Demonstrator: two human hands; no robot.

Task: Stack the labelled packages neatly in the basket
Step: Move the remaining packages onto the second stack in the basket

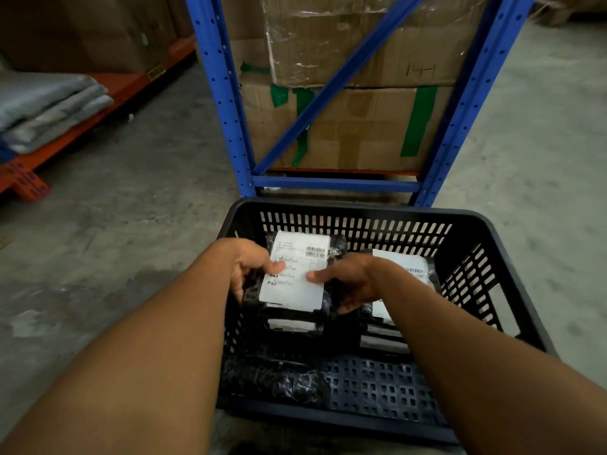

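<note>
A black slatted plastic basket [361,210] stands on the concrete floor in front of me. Over its left half I hold a black-wrapped package with a white shipping label [297,274]. My left hand [249,266] grips its left edge and my right hand [348,282] its right edge, thumbs on the label. Under it lies a stack of similar labelled packages [294,325]. A second stack with a labelled package on top [410,266] sits to the right, partly hidden by my right forearm. One black package with no label showing [279,380] lies at the basket's near left.
A blue steel rack [335,183] with taped cardboard boxes [354,126] rises right behind the basket. At the left an orange shelf beam [98,103] carries folded grey bags [49,110]. Bare concrete floor lies on both sides.
</note>
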